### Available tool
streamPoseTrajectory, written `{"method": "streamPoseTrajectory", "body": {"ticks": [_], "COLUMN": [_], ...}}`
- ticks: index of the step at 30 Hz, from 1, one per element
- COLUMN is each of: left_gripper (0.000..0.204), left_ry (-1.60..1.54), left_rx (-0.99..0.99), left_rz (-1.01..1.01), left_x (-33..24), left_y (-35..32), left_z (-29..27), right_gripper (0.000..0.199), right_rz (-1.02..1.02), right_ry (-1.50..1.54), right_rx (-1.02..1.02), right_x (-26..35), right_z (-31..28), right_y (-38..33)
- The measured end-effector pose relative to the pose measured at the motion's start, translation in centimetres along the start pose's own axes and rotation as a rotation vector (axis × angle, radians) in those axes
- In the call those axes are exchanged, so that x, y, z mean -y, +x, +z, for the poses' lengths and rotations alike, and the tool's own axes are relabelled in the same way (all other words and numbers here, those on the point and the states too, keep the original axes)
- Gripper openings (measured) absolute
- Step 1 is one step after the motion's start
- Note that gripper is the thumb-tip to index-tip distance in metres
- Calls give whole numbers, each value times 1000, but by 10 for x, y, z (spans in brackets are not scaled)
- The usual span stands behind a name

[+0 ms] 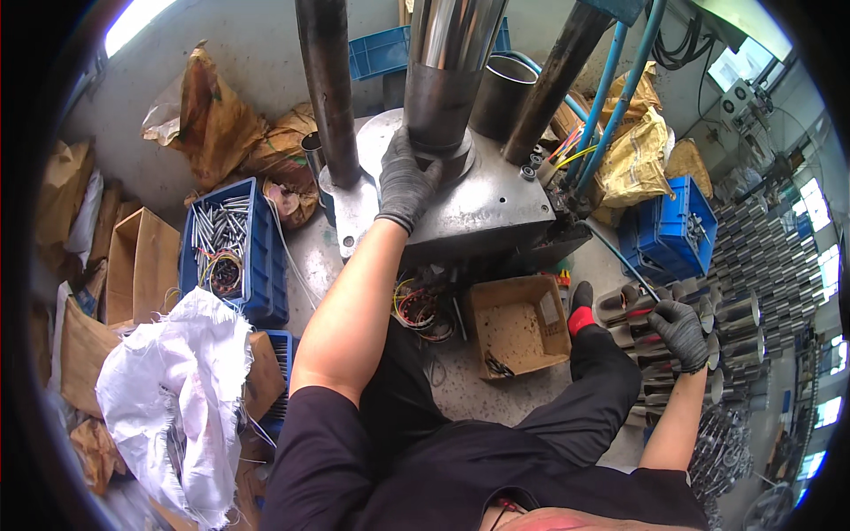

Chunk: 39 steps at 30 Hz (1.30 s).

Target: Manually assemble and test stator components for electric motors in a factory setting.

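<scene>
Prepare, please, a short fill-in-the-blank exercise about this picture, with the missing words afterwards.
1. The left hand and right hand wear gloves coloured ____.
2. The thin rod is held by the ____ hand.
3. The crumpled white sack lies toward the picture's ____ edge.
4. The cardboard box on the floor has its top ____.
Missing words: grey; right; left; open.

Thick metal cylinder point(443, 97), standing upright; polished, mirror-bright above, duller dark grey below, boundary line sharp. Top runs out of view at upper edge; foot, partly covered at left, sits at raised round collar point(460, 166) on flat silvery metal plate point(496, 208). Slim straight teal-grey rod point(622, 256), slanting from beside plate's right side down and rightward; lower end partly covered.
</scene>
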State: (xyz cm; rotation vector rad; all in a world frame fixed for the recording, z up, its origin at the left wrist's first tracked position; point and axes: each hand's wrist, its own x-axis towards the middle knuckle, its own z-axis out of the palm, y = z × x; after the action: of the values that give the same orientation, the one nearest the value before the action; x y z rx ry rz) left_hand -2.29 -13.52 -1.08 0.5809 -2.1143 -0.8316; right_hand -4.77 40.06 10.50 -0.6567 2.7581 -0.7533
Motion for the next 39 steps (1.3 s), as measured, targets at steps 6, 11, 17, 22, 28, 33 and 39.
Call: {"method": "streamPoseTrajectory", "body": {"ticks": [6, 11, 17, 22, 28, 33, 39], "left_gripper": [86, 86, 81, 83, 84, 84, 81], "left_ry": [-12, -19, 49, 25, -6, -7, -1], "left_rx": [77, 83, -35, -20, 7, 7, -14], "left_rz": [-6, -1, 26, 41, 5, 16, 24], "left_x": [0, 0, 1, 2, -1, 0, 2], "left_y": [2, 3, -1, 1, 0, 1, 1], "left_z": [-2, -3, 3, 3, 2, -1, 3], "right_gripper": [15, 16, 15, 14, 14, 15, 16], "right_rz": [-43, 4, -59, -18, -9, -34, -23], "right_ry": [-40, -3, -17, -32, -36, -48, -10], "right_rx": [-99, -140, -180, -141, -170, -162, -162], "right_x": [-33, -31, -34, -27, -30, -29, -33], "right_z": [5, 8, 9, 8, 10, 9, 10], "right_y": [2, 2, 2, 3, 2, 3, 3]}}
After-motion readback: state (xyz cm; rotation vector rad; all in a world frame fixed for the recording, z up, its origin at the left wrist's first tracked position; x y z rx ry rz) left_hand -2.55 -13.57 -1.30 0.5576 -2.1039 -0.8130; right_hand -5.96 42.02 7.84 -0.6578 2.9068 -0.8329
